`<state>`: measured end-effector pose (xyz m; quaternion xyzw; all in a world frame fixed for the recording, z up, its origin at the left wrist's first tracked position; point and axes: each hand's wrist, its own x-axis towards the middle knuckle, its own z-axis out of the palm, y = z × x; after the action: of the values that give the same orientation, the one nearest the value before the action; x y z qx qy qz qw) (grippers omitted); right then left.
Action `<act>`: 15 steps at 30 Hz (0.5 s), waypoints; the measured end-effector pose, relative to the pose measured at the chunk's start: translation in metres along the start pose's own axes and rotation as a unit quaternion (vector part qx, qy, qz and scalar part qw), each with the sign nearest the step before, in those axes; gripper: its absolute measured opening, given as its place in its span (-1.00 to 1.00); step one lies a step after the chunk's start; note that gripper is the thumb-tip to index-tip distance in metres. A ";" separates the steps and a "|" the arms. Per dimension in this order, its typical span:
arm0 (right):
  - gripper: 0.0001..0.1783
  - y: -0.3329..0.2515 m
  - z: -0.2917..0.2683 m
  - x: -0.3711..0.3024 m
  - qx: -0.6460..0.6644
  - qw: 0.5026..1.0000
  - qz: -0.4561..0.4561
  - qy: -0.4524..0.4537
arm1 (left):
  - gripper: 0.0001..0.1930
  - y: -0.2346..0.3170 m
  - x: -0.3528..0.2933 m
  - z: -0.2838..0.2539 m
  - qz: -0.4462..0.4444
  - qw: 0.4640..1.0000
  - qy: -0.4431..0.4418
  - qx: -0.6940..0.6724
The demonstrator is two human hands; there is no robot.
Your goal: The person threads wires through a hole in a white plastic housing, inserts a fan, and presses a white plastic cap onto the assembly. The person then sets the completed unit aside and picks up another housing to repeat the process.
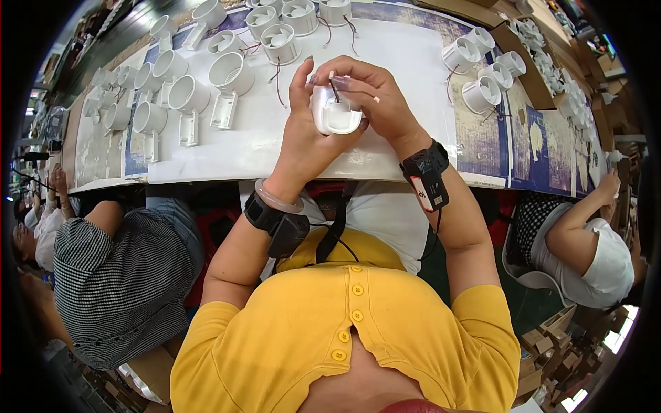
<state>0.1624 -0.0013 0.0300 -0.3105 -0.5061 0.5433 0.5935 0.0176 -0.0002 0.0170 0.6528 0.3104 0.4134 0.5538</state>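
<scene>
Over the near part of the white table sheet, my left hand (pixel 303 141) cups a small white plastic housing (pixel 337 124) with a rounded, open end facing me. Its thumb and fingers wrap round the housing's left side and underside. My right hand (pixel 385 96) curls over the far right of the same piece. Its fingertips pinch around a short dark wire (pixel 336 91) that rises out of the housing. A thin white piece shows by the right fingers, too small to make out. The housing's far side is hidden behind my fingers.
White round cups with rectangular arms (pixel 189 96) stand in rows at the left. Round fan housings with thin wires (pixel 280 45) are at the back, and more (pixel 482 94) at the right. A cardboard box (pixel 530 65) holds white parts. People sit on both sides.
</scene>
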 end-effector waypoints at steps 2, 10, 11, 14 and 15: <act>-0.83 0.003 -0.001 -0.003 -0.050 0.998 0.043 0.010 | -0.04 -0.004 -0.001 -0.001 0.012 0.999 0.028 0.013; -0.86 0.017 -0.008 0.004 -0.271 0.942 -0.196 0.021 | -0.28 -0.009 -0.004 -0.008 0.098 0.958 0.067 0.259; -0.86 0.019 -0.008 0.005 -0.270 0.943 -0.195 0.021 | -0.30 -0.011 -0.004 -0.007 0.132 0.949 0.078 0.274; -0.87 0.023 -0.009 0.008 -0.247 0.952 -0.177 0.032 | -0.29 -0.012 -0.003 -0.008 0.175 0.934 0.091 0.298; -0.87 0.022 -0.009 0.008 -0.247 0.952 -0.178 0.032 | -0.29 -0.011 -0.002 -0.008 0.197 0.925 0.098 0.309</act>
<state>0.1631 0.0124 0.0088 -0.3695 -0.6527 0.2766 0.6008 0.0102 0.0042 0.0063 0.7956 0.3407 0.4597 0.1990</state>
